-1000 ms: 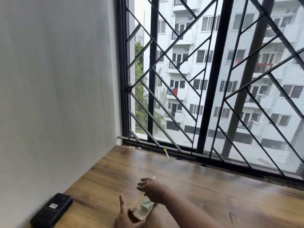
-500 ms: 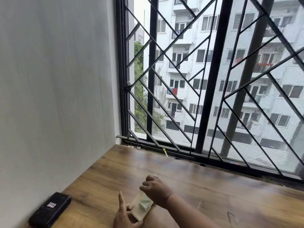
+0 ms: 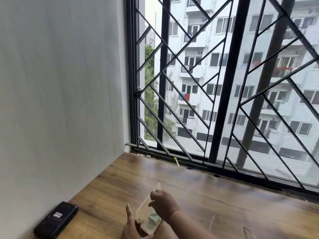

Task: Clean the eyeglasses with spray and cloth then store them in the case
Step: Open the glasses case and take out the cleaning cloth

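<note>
At the bottom middle, both hands hold a clear plastic pouch point(image 3: 146, 216) with a pale green cloth folded inside it. My left hand point(image 3: 133, 228) grips the pouch's lower end, with one finger pointing up. Higher up, my right hand point(image 3: 164, 202) is closed on the pouch's upper edge. A black glasses case point(image 3: 56, 219) with a small white sticker lies shut on the wooden table point(image 3: 207, 195) at the lower left, near the wall. Thin wire parts of the eyeglasses point(image 3: 246, 230) show at the bottom right edge. No spray bottle is in view.
A white wall point(image 3: 60, 100) bounds the table on the left. A black metal window grille point(image 3: 224, 100) runs along the far edge. A small yellow-tipped stick point(image 3: 176, 161) lies against the window track.
My right hand has shifted slightly along the pouch's upper edge and the pouch now stands more upright. The view has drifted a little.
</note>
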### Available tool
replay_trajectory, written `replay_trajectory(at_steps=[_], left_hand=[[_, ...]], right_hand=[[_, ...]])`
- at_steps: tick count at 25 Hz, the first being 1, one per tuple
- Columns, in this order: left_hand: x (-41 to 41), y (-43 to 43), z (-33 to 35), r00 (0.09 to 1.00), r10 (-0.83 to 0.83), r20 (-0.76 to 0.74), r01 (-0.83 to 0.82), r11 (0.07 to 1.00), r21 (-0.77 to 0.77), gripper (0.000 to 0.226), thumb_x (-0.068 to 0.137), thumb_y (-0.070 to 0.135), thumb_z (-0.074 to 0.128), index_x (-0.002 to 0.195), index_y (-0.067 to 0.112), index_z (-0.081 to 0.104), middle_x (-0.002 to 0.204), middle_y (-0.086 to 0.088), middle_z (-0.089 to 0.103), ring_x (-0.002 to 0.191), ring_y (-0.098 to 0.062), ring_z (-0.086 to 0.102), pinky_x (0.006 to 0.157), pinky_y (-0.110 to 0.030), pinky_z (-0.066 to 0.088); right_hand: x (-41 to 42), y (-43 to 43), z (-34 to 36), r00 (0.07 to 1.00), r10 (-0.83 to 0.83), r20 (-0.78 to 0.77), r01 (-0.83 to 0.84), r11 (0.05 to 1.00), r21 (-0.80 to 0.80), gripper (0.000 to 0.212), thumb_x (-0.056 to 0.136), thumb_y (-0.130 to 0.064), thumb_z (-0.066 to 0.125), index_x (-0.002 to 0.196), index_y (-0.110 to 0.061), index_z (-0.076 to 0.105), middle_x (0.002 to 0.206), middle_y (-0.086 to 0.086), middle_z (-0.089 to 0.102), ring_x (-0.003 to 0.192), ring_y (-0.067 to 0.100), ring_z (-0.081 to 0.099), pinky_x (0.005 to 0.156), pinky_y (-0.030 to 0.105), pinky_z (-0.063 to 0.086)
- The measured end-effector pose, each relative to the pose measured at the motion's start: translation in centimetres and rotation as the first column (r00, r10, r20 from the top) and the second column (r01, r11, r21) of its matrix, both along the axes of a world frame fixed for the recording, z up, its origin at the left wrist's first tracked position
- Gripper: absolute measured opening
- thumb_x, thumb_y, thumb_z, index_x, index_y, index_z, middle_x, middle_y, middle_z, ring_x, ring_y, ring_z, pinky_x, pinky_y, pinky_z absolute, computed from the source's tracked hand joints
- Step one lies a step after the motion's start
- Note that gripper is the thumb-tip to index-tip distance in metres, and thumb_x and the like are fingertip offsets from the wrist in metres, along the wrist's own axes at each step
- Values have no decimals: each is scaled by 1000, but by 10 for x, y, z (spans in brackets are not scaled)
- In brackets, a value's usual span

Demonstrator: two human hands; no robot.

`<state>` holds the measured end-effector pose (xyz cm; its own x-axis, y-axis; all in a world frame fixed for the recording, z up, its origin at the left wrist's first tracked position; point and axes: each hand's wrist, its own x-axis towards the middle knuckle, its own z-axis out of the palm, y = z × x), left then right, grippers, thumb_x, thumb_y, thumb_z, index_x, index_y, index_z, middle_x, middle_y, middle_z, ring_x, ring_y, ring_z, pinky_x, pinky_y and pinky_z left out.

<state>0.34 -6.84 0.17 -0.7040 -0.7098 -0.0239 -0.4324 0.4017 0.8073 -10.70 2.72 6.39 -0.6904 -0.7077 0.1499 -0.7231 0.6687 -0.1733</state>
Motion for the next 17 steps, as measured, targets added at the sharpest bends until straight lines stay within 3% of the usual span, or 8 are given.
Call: replay_trajectory(at_steps=[4,6,7,8,9,11,14,17], left_hand=[[-1,-7,0,989,-144,-20,145,987,75,140,40,39,83,144,17,-8,89,-7,68,75,-12,65,68,-18,48],[0,-21,9,940,-329,91,307,931,197,138,57,53,71,131,10,-38,141,-19,36,120,-16,49,95,-24,42],[-2,-23,11,916,-385,114,349,903,250,138,56,60,66,125,13,-45,148,-19,21,127,-16,41,100,-25,37],[-2,-18,16,930,-361,71,335,911,239,143,45,66,66,127,16,-41,143,-22,32,122,-18,47,98,-27,40],[-2,-10,21,973,-232,13,225,954,198,153,27,70,68,133,19,-29,123,-23,55,106,-19,59,91,-28,44],[-4,0,6,997,-78,-29,82,979,188,166,2,74,63,141,19,-10,84,-11,69,76,-16,66,77,-28,48],[1,-10,-13,993,-74,-95,78,996,38,149,14,69,63,144,23,8,59,10,61,48,-3,58,55,-20,46],[4,-14,-23,996,-74,-51,76,996,46,147,17,69,64,145,18,12,52,13,59,40,6,53,47,-15,45]], right_hand=[[2,10,-6,990,86,109,-87,996,8,40,76,-29,64,110,-8,62,116,14,63,108,32,55,92,38,45],[2,12,-12,986,111,123,-116,993,34,43,68,-31,69,103,-6,66,107,15,65,100,34,57,87,40,47],[1,12,-16,987,122,102,-128,991,49,44,65,-34,70,100,-6,67,104,15,65,97,35,58,86,41,48],[2,11,-17,989,131,69,-136,988,73,45,64,-36,71,98,-7,68,103,15,65,95,35,57,85,40,48],[2,10,-20,989,141,34,-143,986,80,43,63,-37,71,95,-9,68,102,14,64,93,35,56,84,39,48],[5,10,-22,987,159,16,-160,982,97,35,60,-33,72,87,-10,69,95,14,62,88,34,56,77,35,50],[5,11,-28,989,130,63,-137,984,116,28,59,-23,69,79,-3,68,91,17,61,86,35,60,69,30,53],[5,11,-33,996,32,79,-38,996,78,32,75,-16,51,98,2,61,112,21,54,106,33,52,86,31,45]])
